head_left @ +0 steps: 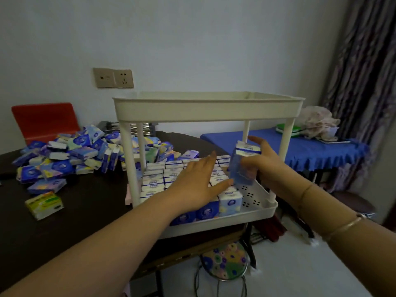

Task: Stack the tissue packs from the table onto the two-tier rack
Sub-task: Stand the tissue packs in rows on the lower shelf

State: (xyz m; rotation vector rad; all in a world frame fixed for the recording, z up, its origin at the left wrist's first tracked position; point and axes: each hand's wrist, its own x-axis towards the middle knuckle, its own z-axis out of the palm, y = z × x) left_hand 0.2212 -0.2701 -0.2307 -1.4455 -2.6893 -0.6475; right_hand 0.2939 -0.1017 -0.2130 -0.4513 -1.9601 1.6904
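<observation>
Cream moulded-plastic two-tier rack (209,108) on dark glossy bench (90,202), near its right edge; four round posts, shallow rimmed trays, perforated floor visible in bare right part of lower tray. Lower tray mostly filled: rows of small rectangular film-wrapped tissue packs (158,183), white tops with blue print, blue faces along front edge. Upper tray interior hidden by its rim.

Left hand (199,185): flat, fingers straight, palm down, pressing on tops of packed rows. Right hand (263,161): grasping one upright blue-and-white tissue pack (244,166), thumb on near side and fingers behind, held just above bare strip at right of lower tray. Thin gold bangle (342,227) on right forearm.

Loose heap of blue, white and pastel packs (70,155) on bench behind and left of rack. One yellow-green pack (44,204) lying apart, nearer front.
</observation>
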